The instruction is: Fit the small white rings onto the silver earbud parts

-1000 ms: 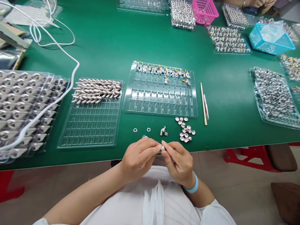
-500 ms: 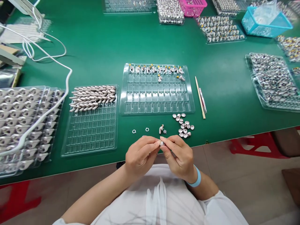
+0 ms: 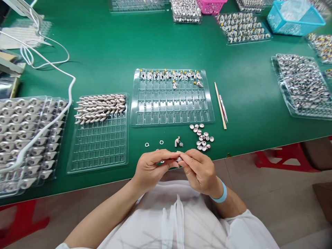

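Between their fingertips, my left hand [image 3: 153, 169] and my right hand [image 3: 199, 170] pinch a small silvery metal cap [image 3: 178, 159] at the table's front edge. Fingers cover most of it. Just beyond lies a small curved earbud-like part [image 3: 177, 142] with a round disc attached. A loose group of shallow round metal caps [image 3: 203, 137] lies to the right of it. Two thin white rings [image 3: 161, 142] rest to the left, and more small pieces lie partly hidden by my left hand. Farther back is a clear compartment tray [image 3: 172, 97] holding a row of similar curved parts with yellow tips.
A wooden stick [image 3: 220, 105] and tweezers [image 3: 223, 109] lie right of the tray. To the left, another clear tray [image 3: 100, 145] holds metal shells, beside stacked trays [image 3: 31, 138] crossed by a white cable [image 3: 71, 90]. Filled trays, a blue basket [image 3: 295, 24] and a pink basket [image 3: 211, 7] stand farther back.
My left hand's fingers have straightened and spread a little, and the cap has turned between the fingertips. The view has shifted slightly; the things on the table lie as before.
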Available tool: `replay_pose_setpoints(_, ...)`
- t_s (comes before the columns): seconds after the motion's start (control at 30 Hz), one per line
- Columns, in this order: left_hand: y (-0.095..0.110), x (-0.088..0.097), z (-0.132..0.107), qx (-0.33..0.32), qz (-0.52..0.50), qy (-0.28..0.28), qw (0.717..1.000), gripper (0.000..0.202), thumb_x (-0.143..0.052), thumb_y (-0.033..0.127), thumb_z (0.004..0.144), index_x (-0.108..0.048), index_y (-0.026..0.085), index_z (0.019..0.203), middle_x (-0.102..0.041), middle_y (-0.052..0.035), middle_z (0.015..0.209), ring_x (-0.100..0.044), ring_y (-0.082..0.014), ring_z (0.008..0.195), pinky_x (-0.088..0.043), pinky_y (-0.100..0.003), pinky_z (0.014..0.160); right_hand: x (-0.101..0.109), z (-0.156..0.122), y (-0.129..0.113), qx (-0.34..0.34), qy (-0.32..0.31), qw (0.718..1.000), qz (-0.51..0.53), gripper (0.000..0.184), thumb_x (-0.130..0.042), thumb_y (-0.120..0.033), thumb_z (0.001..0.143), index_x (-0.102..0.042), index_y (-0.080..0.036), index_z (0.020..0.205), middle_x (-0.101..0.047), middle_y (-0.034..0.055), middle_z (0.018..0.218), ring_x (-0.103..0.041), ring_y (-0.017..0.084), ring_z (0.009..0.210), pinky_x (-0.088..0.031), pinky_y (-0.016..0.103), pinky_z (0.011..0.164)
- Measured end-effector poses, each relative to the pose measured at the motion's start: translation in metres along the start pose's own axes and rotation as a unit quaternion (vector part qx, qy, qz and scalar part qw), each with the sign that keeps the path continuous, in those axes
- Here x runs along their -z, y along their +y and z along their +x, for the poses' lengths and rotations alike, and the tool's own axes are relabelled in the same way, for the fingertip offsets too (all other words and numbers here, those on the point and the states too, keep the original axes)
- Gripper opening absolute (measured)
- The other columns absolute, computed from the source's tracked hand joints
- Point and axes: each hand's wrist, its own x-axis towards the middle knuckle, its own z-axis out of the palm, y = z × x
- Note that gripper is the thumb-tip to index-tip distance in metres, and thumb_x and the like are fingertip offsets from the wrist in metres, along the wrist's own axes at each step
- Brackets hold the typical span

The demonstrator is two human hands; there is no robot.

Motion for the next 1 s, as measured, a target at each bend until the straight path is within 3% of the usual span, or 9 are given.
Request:
replay_pose_setpoints(0.17,0.003,0.005,-0.003,0.052,0.019,-0.020,0.998,0.018,-0.076,0.017,0.080,-0.075,0.014,0.098,-0.078,-0.0074,0.083,-0.075,-0.0175,0.070,-0.064,-0.024,0.063,0.005,0.003,0.002,-0.015,-0.040,0.998,0.054,0.034,-0.051,-0.011,0.093,-0.060,-0.017,0.126,-0.063,0.0084,0.087,-0.060,0.016,0.076,-0.056,0.029,0.064)
replay_pose_setpoints(0.47,0.012,0.016,0.005,0.066,0.048,-0.097,0.992,0.019,-0.076,0.019,0.080,-0.070,0.014,0.098,-0.077,-0.0044,0.077,-0.075,-0.0166,0.065,-0.064,-0.022,0.061,0.010,0.006,0.001,-0.041,-0.088,0.989,0.116,0.025,-0.056,-0.013,0.092,-0.066,-0.014,0.115,-0.062,0.0074,0.086,-0.061,0.014,0.076,-0.055,0.027,0.066)
replay_pose_setpoints(0.7,0.014,0.016,0.002,0.090,0.072,-0.069,0.991,0.013,-0.078,0.016,0.076,-0.075,0.015,0.089,-0.078,-0.0044,0.080,-0.074,-0.0149,0.066,-0.062,-0.019,0.063,0.002,0.001,0.001,0.001,-0.030,0.997,0.068,0.032,-0.055,-0.010,0.091,-0.061,-0.017,0.121,-0.063,0.0069,0.084,-0.060,0.015,0.074,-0.055,0.028,0.062)
replay_pose_setpoints(0.83,0.013,0.015,0.000,0.121,0.013,-0.076,0.990,0.022,-0.078,0.014,0.075,-0.077,0.015,0.097,-0.079,-0.0059,0.086,-0.075,-0.0168,0.071,-0.063,-0.021,0.069,-0.002,-0.001,0.000,0.018,-0.009,0.999,0.032,0.031,-0.054,-0.009,0.091,-0.060,-0.015,0.120,-0.063,0.0081,0.084,-0.059,0.016,0.072,-0.054,0.028,0.060)
replay_pose_setpoints(1.0,0.011,0.015,0.001,0.181,-0.074,-0.062,0.979,0.021,-0.080,0.012,0.073,-0.078,0.016,0.093,-0.079,-0.0040,0.079,-0.075,-0.0169,0.068,-0.063,-0.022,0.067,-0.006,-0.006,-0.001,0.039,-0.002,0.999,0.002,0.033,-0.053,-0.011,0.092,-0.057,-0.016,0.124,-0.063,0.0081,0.084,-0.057,0.016,0.069,-0.053,0.030,0.059)
